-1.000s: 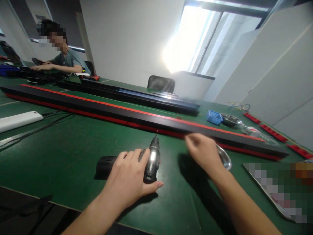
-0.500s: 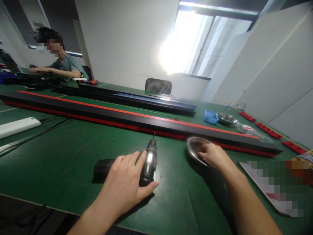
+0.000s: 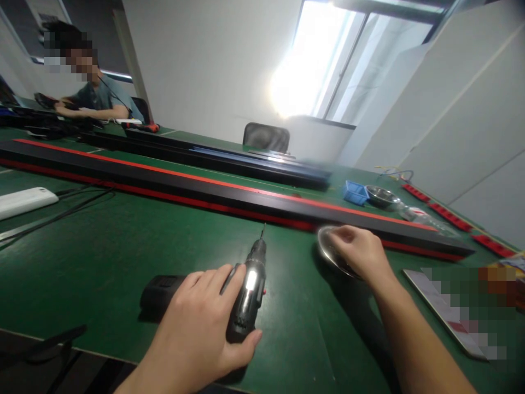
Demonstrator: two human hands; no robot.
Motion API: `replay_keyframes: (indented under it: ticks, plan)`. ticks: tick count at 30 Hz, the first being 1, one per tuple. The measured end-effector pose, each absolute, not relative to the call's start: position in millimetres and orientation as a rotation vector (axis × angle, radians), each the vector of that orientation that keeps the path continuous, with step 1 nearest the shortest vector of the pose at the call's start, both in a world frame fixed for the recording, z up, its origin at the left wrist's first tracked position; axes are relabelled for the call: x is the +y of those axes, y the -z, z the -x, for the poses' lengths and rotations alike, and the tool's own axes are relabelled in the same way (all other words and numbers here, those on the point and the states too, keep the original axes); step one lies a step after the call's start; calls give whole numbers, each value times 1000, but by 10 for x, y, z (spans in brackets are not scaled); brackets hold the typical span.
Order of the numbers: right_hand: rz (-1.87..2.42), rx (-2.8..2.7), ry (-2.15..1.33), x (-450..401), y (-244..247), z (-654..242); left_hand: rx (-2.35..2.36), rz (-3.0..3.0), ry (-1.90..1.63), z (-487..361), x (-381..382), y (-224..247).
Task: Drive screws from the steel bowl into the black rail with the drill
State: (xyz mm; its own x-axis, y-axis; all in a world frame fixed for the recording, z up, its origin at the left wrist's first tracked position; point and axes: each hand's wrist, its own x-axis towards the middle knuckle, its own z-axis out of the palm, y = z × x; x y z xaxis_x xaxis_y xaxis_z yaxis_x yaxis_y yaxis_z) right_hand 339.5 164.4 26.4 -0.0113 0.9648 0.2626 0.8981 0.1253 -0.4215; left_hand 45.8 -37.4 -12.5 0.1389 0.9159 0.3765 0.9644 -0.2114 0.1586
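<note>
My left hand is wrapped round a black and grey power drill, which lies on its side on the green table with its bit pointing away from me. Over a round metal bowl is my right hand, its fingers pinched together at the rim; whatever they hold is hidden. Beyond both hands a long black bar with red stripes stretches across the table.
More dark bars lie behind. A blue basket and a second metal bowl sit at the back right. A white power strip is at left, a flat board at right. A person sits at far left.
My left hand and the drill have shifted slightly toward me. My right hand has risen a little from inside the bowl. The seated person's hands have moved.
</note>
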Motion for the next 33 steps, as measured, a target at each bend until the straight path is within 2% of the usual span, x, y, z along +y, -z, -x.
replay_keyframes:
  ticks: [7,13,18,33]
  plan:
    - [1284,-2001,-455,1397,-159,-2725,-1804,2246,737,-456,-527,232]
    - [1408,-1771,-902,1483,51,-2342,-1746,2215,755,-463,-520,262]
    - [1418,-1655,-1037,1578,122,-2254,-1769,2219,773,-474,-523,248]
    - [1366,-2037,-786,1793,222,-2231,-1807,2238,777,-479,-518,229]
